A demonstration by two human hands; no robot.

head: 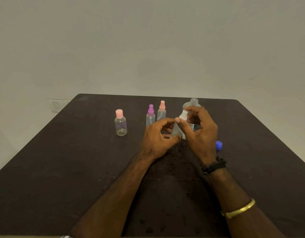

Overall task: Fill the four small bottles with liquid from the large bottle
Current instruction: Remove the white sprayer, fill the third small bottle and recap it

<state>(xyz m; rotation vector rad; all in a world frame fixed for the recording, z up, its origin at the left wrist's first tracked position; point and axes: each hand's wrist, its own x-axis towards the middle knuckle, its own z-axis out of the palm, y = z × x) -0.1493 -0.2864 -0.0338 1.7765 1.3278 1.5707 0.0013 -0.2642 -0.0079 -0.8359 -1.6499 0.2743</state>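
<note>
Against plain pale wall [148, 40], dark brown surface [62, 169]. Left hand [157, 138] wraps small frosted plastic spray bottle [176, 129] at centre; right hand [200, 133] pinches its white spray top [183, 115]. Uncapped large clear plastic bottle [194, 102] just behind right hand. Round blue cap [219, 145] beside right hand.

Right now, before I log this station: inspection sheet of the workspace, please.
Surface: dark table, scuffed near the front.
Job's things: large bottle uncapped, upright, partly hidden by the right hand; round pink-capped bottle, purple spray bottle, pink spray bottle upright, tops on; white-topped bottle held.
Clutter: blue cap on the table beside the right hand.
Grippers: left hand grips the white-topped bottle's body; right hand fingers pinch its top.
Cables: nothing seen.
Surroundings: plain wall, wall socket at left.
</note>
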